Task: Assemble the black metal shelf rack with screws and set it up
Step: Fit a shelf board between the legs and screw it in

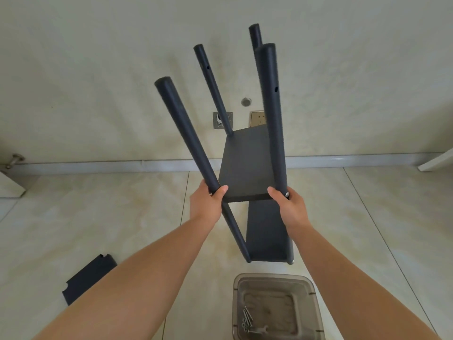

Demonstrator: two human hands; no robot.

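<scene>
Head view: both hands hold the black rack (247,165) above the tiled floor (147,204), left hand (208,204) and right hand (289,207) each curled round a front post.

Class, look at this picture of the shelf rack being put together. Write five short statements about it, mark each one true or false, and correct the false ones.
1. Both hands hold the rack. True: the left hand and right hand each grip a pole at the upper shelf.
2. The rack has three shelves fitted. False: two are fitted; a loose shelf panel lies on the floor.
3. The plastic tub holds screws. True.
4. The rack has four poles. True.
5. The tub stands on a table. False: it stands on the tiled floor.
</scene>
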